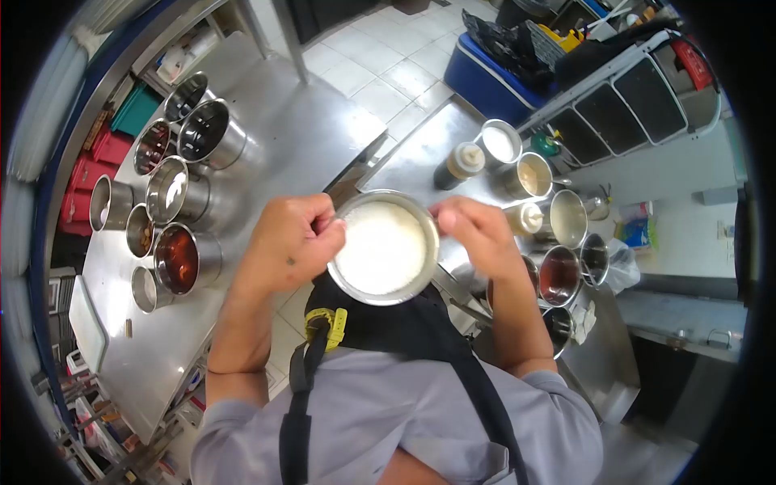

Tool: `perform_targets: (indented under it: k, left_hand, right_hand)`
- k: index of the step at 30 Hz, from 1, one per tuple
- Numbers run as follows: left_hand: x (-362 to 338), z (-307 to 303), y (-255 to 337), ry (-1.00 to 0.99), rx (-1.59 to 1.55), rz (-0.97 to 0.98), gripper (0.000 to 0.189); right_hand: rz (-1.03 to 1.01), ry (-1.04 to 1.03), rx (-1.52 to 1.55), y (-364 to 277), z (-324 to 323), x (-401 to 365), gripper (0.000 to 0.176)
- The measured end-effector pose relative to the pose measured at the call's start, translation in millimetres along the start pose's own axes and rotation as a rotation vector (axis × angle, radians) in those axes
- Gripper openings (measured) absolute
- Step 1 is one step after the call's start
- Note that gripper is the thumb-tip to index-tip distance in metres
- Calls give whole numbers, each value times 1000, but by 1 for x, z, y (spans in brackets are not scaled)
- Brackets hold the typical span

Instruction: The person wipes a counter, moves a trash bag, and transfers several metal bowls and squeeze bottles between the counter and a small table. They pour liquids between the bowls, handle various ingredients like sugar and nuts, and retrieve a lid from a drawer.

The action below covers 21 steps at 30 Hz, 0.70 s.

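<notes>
A round stainless steel pot [432, 279] hangs in front of my body, between my two hands. It is filled high with something white, a little grainy at the upper left edge. My left hand [297, 242] is closed in a pinch at the pot's left rim, the thumb pointing toward the white filling. On the opposite side, my right hand [477, 234] has its fingers curled at the right rim. The fingers' undersides are hidden. Just beyond the right hand stand a squeeze bottle of dark sauce [459, 167] and a pale-topped squeeze bottle [525, 218].
On the left steel table [283, 133] stand several metal pots, one with red sauce [176, 259]. The right counter [404, 174] carries more pots, including one with white contents [499, 144]. A blue cooler [489, 81] sits on the tiled floor behind.
</notes>
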<state>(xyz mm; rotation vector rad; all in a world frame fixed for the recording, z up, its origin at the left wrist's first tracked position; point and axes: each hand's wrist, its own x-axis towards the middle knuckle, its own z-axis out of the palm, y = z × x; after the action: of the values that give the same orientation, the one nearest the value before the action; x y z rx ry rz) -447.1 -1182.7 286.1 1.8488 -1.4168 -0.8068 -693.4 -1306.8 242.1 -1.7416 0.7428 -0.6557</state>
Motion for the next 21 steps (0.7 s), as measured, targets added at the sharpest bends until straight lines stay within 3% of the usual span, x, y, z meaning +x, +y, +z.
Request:
perform_targets:
  k: [2,4,7,9,18,21]
  left_hand:
    - [13,11,-13,13,4,-45,27]
    - [29,19,-28,22,40,-57,27]
    - [54,38,-60,126,74,-15,27]
    - [83,56,-83,163,118,3,26]
    - [173,144,-127,260,116,-107,28]
    - [204,172,-128,263,112,-101,29]
  right_hand:
    - [13,163,-192,38,-17,28,22]
    - [-253,367,-829,92,-41,55,36]
    - [-7,196,-1033,121,-53,77,51]
    - [153,71,-920,128,-59,83,56]
    - [150,-46,-866,118,-60,54,65]
    - [110,67,-704,103,-73,39,67]
